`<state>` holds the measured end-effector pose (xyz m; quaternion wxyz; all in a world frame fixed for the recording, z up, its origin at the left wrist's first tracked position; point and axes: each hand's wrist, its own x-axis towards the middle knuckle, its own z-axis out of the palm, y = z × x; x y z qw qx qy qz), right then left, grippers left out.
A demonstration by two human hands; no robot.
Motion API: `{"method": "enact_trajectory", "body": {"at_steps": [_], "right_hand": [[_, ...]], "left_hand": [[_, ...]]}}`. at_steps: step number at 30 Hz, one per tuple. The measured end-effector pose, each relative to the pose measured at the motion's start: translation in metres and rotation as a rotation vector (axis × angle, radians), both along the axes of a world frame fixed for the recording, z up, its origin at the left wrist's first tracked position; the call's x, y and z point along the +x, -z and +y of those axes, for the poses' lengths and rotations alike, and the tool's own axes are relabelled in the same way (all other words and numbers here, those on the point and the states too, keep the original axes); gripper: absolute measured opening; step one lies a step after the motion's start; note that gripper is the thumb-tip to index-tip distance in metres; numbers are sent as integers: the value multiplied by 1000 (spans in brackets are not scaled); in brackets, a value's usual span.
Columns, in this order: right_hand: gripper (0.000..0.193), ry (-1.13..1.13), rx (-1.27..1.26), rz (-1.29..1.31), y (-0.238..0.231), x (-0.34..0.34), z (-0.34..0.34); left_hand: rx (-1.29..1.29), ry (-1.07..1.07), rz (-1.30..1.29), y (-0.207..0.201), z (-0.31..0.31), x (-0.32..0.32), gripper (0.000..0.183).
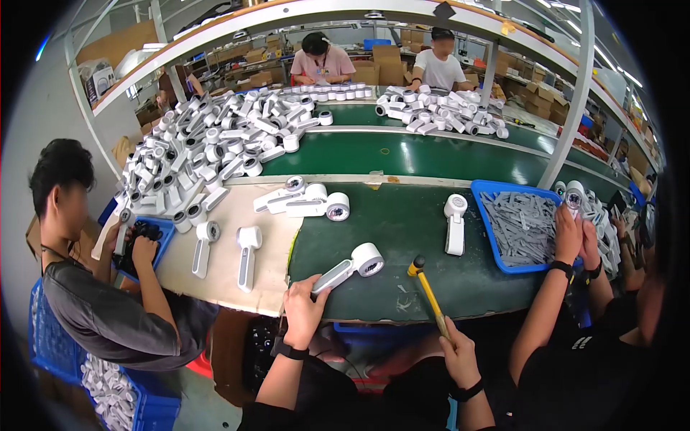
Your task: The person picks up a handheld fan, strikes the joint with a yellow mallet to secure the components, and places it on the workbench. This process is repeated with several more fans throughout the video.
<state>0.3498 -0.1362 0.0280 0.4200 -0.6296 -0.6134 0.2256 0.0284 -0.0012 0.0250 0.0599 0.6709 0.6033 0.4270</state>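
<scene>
My left hand (pixel 305 305) grips the grey handle of a white hand-held fan unit (pixel 353 263) that lies on the green bench mat (pixel 402 215), its round head pointing right. My right hand (pixel 457 352) holds a yellow-handled small hammer (pixel 427 287) by the end of its shaft; the black and yellow head hangs just above the mat, a little right of the fan's head. Both wrists wear black bands.
A blue tray (pixel 496 244) of grey strips sits right of me, a white unit (pixel 454 224) beside it. A large heap of white units (pixel 208 151) covers the left bench. One person works at my left, another at my right, two across the conveyor.
</scene>
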Motion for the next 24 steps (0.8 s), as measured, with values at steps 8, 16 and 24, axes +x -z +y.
{"method": "enact_trajectory", "body": {"at_steps": [8, 16, 24], "right_hand": [[49, -111, -343, 248, -26, -3, -59], [54, -199, -14, 152, -19, -28, -12], [49, -248, 256, -33, -54, -59, 20]], "left_hand": [[38, 116, -155, 2, 10, 3, 28], [9, 188, -168, -1, 10, 14, 25], [6, 267, -242, 2, 15, 17, 24]]}}
